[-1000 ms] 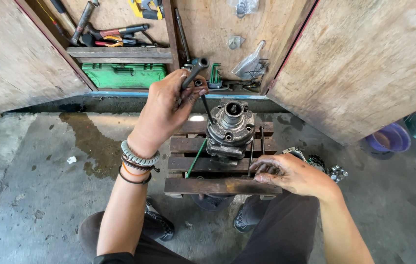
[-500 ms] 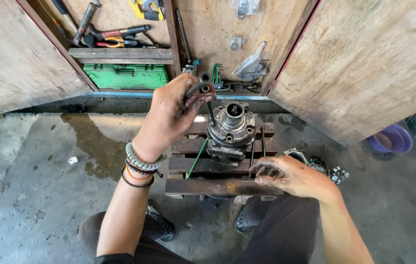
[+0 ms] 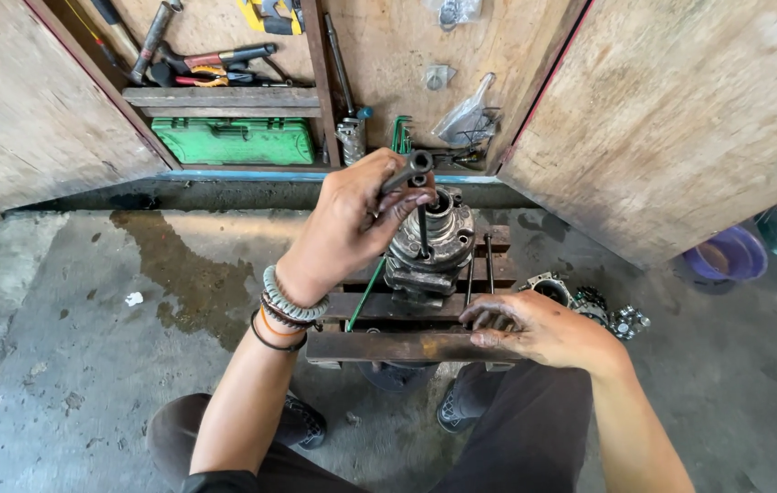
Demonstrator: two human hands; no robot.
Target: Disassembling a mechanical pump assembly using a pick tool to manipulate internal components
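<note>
Left hand holds a T-handle tool over a metal part at centre of frame.

Left hand (image 3: 352,219) is closed on the dark T-handle tool (image 3: 411,173); its shaft goes down w/ the tip at the grey round metal part (image 3: 432,242). The part sits on a rusty metal stand (image 3: 388,347) on the concrete floor (image 3: 87,365). Right hand (image 3: 534,329), lower right of centre, rests flat on the stand edge, fingers narrow, holding nothing. More small metal parts (image 3: 589,301) lie just right of it. Green toolbox (image 3: 233,141) in the upper-left cabinet.
</note>
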